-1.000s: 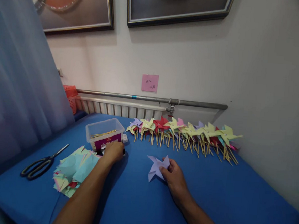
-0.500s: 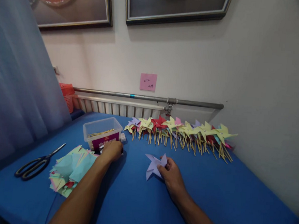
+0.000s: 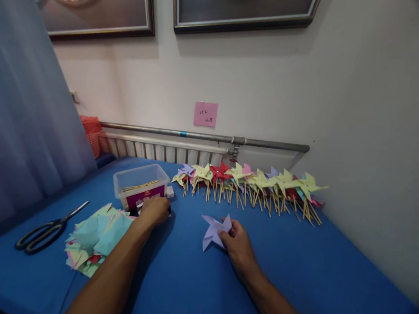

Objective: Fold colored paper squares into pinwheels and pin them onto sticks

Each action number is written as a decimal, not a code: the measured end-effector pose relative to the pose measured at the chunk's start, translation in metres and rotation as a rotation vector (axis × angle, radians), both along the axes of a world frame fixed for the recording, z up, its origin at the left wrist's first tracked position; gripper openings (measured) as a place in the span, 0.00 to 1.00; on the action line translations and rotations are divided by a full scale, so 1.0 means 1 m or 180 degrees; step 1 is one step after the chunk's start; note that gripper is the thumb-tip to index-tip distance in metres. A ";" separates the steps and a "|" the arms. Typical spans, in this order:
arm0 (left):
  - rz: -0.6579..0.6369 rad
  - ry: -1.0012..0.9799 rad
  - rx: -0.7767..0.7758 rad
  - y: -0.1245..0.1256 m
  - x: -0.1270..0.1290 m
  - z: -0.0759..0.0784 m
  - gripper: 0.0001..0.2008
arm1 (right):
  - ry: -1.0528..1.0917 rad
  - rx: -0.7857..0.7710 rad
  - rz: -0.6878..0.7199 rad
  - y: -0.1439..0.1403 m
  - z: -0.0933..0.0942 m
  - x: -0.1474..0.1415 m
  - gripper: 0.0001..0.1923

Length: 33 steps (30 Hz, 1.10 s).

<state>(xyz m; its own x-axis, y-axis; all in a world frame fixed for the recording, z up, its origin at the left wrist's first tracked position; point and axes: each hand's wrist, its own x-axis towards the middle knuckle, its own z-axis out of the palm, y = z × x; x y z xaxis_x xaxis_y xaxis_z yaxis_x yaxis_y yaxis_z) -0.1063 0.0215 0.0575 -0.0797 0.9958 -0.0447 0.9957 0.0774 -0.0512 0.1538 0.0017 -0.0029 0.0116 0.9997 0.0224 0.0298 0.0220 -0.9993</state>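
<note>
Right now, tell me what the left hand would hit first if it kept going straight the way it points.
Most likely the clear plastic box: the left hand points up the blue table at its near wall, already touching or nearly so. Depth there is hard to judge.

- lilac pinwheel (image 3: pixel 214 230): matt folded paper
- box (image 3: pixel 140 185): clear, glossy plastic
- table cover (image 3: pixel 295 268): matt blue cloth
- scissors (image 3: pixel 42 231): black plastic handles, metal blades
- finished pinwheels (image 3: pixel 250 186): paper on wooden sticks

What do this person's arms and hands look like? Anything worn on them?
Both forearms are bare as far as the picture shows: no sleeves, gloves, watch or bracelets visible. The left hand and right hand show no rings that I can make out.
</note>
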 end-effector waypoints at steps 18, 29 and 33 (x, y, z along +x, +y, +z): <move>0.0116 -0.0748 0.0413 -0.002 -0.003 0.003 0.09 | -0.0031 0.0007 -0.0032 -0.003 0.004 0.000 0.23; -0.0583 -0.1400 0.0344 -0.006 0.018 -0.002 0.05 | 0.0020 -0.0026 0.0008 -0.003 0.003 0.000 0.24; -0.0928 -0.1477 -0.0075 -0.008 0.040 -0.013 0.06 | 0.0022 -0.0017 -0.0003 -0.003 0.003 0.000 0.23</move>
